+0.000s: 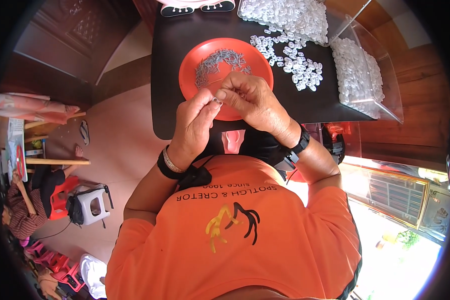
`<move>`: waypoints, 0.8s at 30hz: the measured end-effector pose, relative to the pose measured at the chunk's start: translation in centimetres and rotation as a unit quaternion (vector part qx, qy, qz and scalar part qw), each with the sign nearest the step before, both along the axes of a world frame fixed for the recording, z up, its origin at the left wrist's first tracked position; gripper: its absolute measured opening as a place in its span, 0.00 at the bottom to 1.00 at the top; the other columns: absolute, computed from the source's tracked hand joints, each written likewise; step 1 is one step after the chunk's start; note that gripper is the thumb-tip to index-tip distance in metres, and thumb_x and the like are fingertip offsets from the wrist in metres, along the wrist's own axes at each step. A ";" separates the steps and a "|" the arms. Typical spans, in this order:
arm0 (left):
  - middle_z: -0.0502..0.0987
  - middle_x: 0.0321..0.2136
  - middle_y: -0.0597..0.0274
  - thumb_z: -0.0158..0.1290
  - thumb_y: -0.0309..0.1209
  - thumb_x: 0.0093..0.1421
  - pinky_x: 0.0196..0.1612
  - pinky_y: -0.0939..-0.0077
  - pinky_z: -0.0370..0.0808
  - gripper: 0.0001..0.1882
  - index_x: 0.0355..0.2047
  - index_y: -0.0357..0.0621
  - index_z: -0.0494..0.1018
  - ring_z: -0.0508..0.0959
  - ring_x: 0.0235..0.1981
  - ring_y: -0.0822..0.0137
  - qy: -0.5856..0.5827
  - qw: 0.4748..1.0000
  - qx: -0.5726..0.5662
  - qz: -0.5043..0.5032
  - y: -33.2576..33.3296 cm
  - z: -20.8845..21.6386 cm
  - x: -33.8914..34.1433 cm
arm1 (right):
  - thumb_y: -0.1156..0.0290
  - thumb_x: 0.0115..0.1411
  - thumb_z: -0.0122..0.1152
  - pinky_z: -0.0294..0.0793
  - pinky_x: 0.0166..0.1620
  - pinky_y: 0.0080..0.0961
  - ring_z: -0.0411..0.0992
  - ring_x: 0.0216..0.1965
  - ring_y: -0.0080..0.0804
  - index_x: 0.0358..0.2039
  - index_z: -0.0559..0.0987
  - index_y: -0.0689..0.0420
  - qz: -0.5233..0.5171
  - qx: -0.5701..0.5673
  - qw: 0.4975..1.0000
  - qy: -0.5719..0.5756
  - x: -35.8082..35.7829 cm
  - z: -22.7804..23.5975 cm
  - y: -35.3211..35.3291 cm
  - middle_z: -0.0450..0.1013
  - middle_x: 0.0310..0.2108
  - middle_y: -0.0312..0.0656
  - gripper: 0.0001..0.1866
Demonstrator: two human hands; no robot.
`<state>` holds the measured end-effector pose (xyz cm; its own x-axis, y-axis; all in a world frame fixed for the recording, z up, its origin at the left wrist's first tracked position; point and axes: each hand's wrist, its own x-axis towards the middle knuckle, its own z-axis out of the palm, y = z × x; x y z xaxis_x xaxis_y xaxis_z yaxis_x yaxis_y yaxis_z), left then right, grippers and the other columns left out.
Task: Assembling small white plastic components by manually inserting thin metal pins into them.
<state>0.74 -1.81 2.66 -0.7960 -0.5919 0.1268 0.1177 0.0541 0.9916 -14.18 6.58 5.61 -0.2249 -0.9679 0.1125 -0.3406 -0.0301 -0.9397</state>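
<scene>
The person's left hand [195, 120] and right hand [253, 102] meet over the near part of a round red tray [184, 67]; the left thumb and forefinger are pressed together on a small piece [216, 101], which sits at their tips, right between the two hands; it is too small to make out clearly, though pale and dark spots show on it; the right thumb and forefinger are drawn in narrow, just beside that piece, and whether they grip anything I cannot tell; the other right fingers are curled in.

In the tray, beyond the hands, lies a loose heap of thin grey pins [220, 61]; the tray stands on a black table [166, 95]; to its right, small white oval pieces [305, 72] lie scattered on the tabletop; farther back is a big pile of the same sort [285, 17], and at the right another fill [356, 70] lies inside a clear plastic box [396, 102]; at the far edge stands something pink with black shoe shapes [197, 7].

The person wears an orange shirt [285, 240], with black bands on both wrists; on the floor at left are a sandal [84, 132] and a white stool [91, 206]; near the stool sits another person in a striped top [27, 220].
</scene>
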 end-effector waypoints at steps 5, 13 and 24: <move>0.63 0.17 0.71 0.44 0.32 0.62 0.20 0.86 0.58 0.11 0.25 0.39 0.65 0.60 0.17 0.82 -0.007 0.999 -0.051 -0.005 0.0 -0.6 0.0 | 0.74 0.60 0.57 0.66 0.28 0.17 0.65 0.25 0.16 0.27 0.74 0.62 -0.009 -0.039 0.998 0.049 0.5 0.6 0.2 0.70 0.22 0.34 0.06; 0.63 0.15 0.69 0.45 0.36 0.63 0.21 0.84 0.59 0.15 0.25 0.36 0.66 0.62 0.17 0.81 -0.016 0.999 -0.023 0.017 -0.1 0.7 0.0 | 0.65 0.58 0.62 0.71 0.31 0.18 0.71 0.27 0.18 0.30 0.79 0.62 -0.073 -0.050 0.996 -0.012 -3.0 0.8 1.0 0.75 0.24 0.37 0.11; 0.63 0.16 0.69 0.42 0.32 0.62 0.19 0.86 0.56 0.10 0.25 0.42 0.63 0.63 0.16 0.79 -0.014 0.998 0.068 0.011 -0.4 0.2 0.5 | 0.65 0.53 0.59 0.72 0.37 0.30 0.75 0.32 0.38 0.34 0.81 0.55 -0.190 0.102 0.884 0.414 -15.5 -1.1 3.4 0.76 0.32 0.42 0.10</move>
